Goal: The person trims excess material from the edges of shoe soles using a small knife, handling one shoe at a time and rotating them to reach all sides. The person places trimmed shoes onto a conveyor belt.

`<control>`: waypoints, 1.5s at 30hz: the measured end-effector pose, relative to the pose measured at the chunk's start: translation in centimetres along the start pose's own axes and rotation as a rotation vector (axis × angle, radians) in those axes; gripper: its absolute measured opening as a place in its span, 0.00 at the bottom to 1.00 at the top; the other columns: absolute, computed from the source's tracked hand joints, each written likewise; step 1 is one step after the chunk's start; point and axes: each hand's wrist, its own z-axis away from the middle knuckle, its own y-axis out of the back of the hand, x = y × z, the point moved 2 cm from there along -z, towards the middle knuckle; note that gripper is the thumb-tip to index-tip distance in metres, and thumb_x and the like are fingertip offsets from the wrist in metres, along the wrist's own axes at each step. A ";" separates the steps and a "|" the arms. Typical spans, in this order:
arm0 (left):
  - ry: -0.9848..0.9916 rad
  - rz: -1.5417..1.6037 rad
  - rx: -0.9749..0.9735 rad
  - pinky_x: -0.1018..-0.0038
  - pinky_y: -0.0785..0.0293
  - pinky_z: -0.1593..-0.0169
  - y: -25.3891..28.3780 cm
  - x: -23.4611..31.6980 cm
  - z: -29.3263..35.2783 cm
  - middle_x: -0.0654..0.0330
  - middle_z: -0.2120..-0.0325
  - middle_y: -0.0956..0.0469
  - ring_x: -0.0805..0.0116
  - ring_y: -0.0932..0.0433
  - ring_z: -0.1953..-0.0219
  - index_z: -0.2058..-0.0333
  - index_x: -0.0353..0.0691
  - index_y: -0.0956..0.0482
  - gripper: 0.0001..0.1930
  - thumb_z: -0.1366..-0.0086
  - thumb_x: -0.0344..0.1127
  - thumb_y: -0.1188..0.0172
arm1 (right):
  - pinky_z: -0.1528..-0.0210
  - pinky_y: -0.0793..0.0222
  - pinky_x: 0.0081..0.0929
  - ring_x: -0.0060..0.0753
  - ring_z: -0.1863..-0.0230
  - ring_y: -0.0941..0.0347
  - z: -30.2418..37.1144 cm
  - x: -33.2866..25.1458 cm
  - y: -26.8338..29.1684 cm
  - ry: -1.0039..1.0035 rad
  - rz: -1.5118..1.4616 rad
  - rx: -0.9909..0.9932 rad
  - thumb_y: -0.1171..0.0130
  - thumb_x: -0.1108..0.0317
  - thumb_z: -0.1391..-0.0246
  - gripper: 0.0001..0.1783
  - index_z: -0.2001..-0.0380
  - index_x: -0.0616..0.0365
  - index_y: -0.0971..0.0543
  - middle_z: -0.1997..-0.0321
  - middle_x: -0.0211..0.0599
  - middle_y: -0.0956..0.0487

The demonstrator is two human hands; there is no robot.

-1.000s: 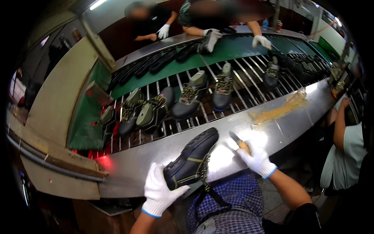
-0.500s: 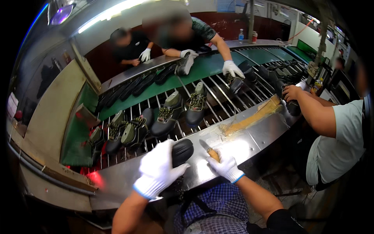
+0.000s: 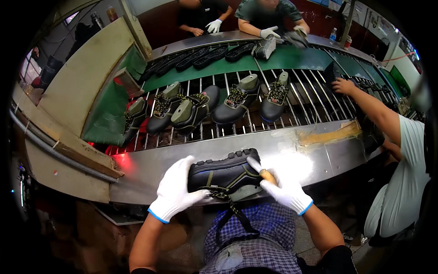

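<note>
Black lace-up shoe (image 3: 221, 176), lower centre: I note left hand (image 3: 175, 188) half-curled around its left end, right hand (image 3: 286, 189) closed on tan-handled knife (image 3: 265, 175) by the other end.

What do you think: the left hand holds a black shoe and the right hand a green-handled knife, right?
The head view shows the handle is tan, not green; the left hand does hold a black shoe and the right hand a knife.
</note>
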 end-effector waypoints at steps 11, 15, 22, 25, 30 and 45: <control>-0.236 -0.154 -0.156 0.60 0.22 0.46 -4.1 7.7 -7.6 0.46 0.45 0.20 0.51 0.16 0.49 0.30 0.29 0.34 0.59 0.54 0.60 0.18 | 0.65 0.24 0.34 0.31 0.71 0.24 -2.5 -2.0 -1.5 0.021 -0.307 -0.180 0.41 0.51 0.28 0.21 0.53 0.61 0.17 0.72 0.34 0.22; -0.280 -0.119 -0.048 0.60 0.20 0.49 -4.7 6.5 -6.8 0.43 0.45 0.19 0.49 0.14 0.52 0.30 0.27 0.34 0.58 0.51 0.59 0.19 | 0.70 0.33 0.26 0.22 0.75 0.31 -3.0 -2.1 -2.4 -0.126 -0.591 -0.428 0.45 0.50 0.24 0.21 0.52 0.59 0.20 0.75 0.22 0.28; -0.338 -0.133 -0.135 0.54 0.18 0.48 -1.2 3.4 -7.3 0.48 0.56 0.12 0.45 0.13 0.54 0.40 0.34 0.21 0.43 0.46 0.60 0.22 | 0.55 0.18 0.48 0.54 0.62 0.13 -0.5 -5.6 3.5 0.042 0.494 -0.222 0.43 0.44 0.29 0.26 0.52 0.60 0.16 0.64 0.49 0.13; -0.127 -0.095 -0.215 0.54 0.19 0.47 -2.3 3.8 -7.1 0.47 0.56 0.12 0.45 0.14 0.54 0.46 0.34 0.17 0.39 0.49 0.59 0.21 | 0.59 0.19 0.43 0.48 0.65 0.14 -2.0 -4.9 2.1 0.111 0.328 -0.219 0.42 0.45 0.29 0.27 0.50 0.61 0.16 0.66 0.46 0.15; -0.169 -0.078 -0.143 0.54 0.19 0.49 -2.4 3.4 -6.8 0.49 0.60 0.13 0.45 0.14 0.57 0.50 0.35 0.16 0.37 0.50 0.58 0.19 | 0.59 0.23 0.35 0.28 0.68 0.27 -3.2 0.4 -1.3 -0.225 -0.516 -0.462 0.43 0.48 0.25 0.26 0.45 0.62 0.18 0.68 0.31 0.20; -0.309 -0.170 0.000 0.55 0.23 0.59 -2.7 2.2 -6.0 0.54 0.69 0.20 0.48 0.18 0.65 0.59 0.39 0.18 0.23 0.37 0.55 0.29 | 0.59 0.18 0.53 0.66 0.65 0.15 -1.9 -8.2 -3.3 0.258 0.184 -0.431 0.47 0.41 0.27 0.31 0.48 0.62 0.23 0.70 0.57 0.15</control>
